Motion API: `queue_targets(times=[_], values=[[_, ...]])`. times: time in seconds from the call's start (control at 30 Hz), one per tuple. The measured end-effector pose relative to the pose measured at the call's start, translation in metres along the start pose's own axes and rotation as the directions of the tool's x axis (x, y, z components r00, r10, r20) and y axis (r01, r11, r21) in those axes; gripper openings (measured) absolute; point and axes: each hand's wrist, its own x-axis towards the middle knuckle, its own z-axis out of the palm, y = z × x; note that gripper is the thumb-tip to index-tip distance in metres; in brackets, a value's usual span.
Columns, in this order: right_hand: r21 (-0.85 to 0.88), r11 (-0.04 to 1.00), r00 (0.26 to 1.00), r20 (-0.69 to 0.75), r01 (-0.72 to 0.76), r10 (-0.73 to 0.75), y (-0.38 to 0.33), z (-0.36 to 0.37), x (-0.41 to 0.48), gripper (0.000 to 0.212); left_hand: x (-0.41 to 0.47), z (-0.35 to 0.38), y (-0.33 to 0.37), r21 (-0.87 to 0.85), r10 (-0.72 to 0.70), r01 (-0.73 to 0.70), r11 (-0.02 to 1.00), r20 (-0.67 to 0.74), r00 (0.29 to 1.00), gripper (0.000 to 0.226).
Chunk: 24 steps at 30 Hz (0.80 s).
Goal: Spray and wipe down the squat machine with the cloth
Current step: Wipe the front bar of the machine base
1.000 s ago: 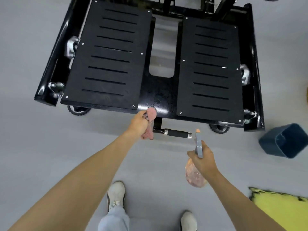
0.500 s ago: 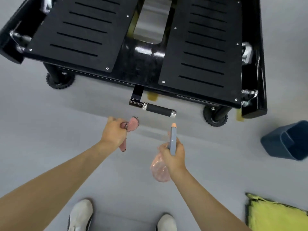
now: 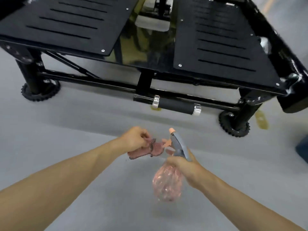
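Observation:
The black squat machine [image 3: 216, 45] fills the upper half of the view, with two slotted foot plates and a short padded handle [image 3: 175, 105] jutting from its front edge. My left hand [image 3: 135, 138] grips a small pink cloth [image 3: 146, 150], held low in front of the machine and apart from it. My right hand [image 3: 182, 165] holds a spray bottle [image 3: 167, 185] with a clear pink body and a grey trigger head; its orange nozzle points up toward the handle. The cloth sits right beside the bottle's trigger.
The machine stands on toothed black feet [image 3: 40, 90] on a grey floor [image 3: 66, 130]. A dark blue bin [image 3: 302, 148] shows at the right edge. Yellow marks [image 3: 261, 120] lie on the floor under the machine's right side.
My left hand pulled the cloth back from the machine's front edge and down toward the bottle. Both hands came closer together, and my view dropped lower and nearer the machine's front.

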Motion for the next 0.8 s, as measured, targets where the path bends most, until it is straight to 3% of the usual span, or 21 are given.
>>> queue_targets(times=[0.1, 0.17, 0.27, 0.37, 0.47, 0.57, 0.67, 0.73, 0.8], values=[[-0.061, 0.997, 0.999, 0.014, 0.047, -0.046, 0.006, -0.001, 0.015, 0.052, 0.025, 0.013, -0.001, 0.075, 0.07, -0.074, 0.994, 0.055, 0.996, 0.015], [-0.1, 0.992, 0.997, 0.005, 0.077, -0.077, 0.011, 0.0, 0.023, 0.061, 0.032, 0.018, 0.001, 0.134, 0.095, -0.106, 0.985, 0.085, 0.992, 0.016], [0.013, 0.997, 0.997, -0.026, 0.079, -0.078, 0.009, -0.005, 0.02, 0.048, 0.018, 0.02, 0.013, 0.244, 0.128, -0.155, 0.957, 0.124, 0.984, 0.016], [0.029, 1.0, 0.996, 0.088, 0.004, -0.006, -0.006, -0.013, 0.009, 0.038, 0.001, 0.012, 0.032, 0.263, 0.143, -0.164, 0.951, 0.098, 0.985, 0.022], [0.01, 0.998, 0.976, 0.213, -0.054, 0.05, -0.014, -0.016, 0.002, 0.031, -0.007, 0.0, 0.048, 0.087, 0.149, -0.157, 0.984, 0.095, 0.984, 0.037], [0.081, 0.992, 0.957, 0.28, -0.101, 0.075, -0.016, -0.016, -0.003, 0.044, -0.019, -0.004, 0.064, -0.239, 0.142, -0.125, 0.963, 0.054, 0.988, 0.036], [0.149, 0.985, 0.969, 0.242, -0.085, 0.047, -0.015, -0.012, -0.009, 0.045, -0.023, 0.001, 0.07, -0.37, 0.13, -0.105, 0.923, 0.044, 0.991, 0.032], [0.205, 0.975, 0.986, 0.156, -0.085, 0.053, -0.014, -0.01, -0.012, 0.038, -0.02, 0.007, 0.067, -0.299, 0.143, -0.147, 0.943, -0.035, 0.989, 0.028], [0.252, 0.963, 0.996, 0.026, -0.092, 0.088, -0.014, -0.007, -0.011, 0.038, -0.02, 0.015, 0.066, -0.021, 0.197, -0.212, 0.977, -0.277, 0.94, 0.036]])
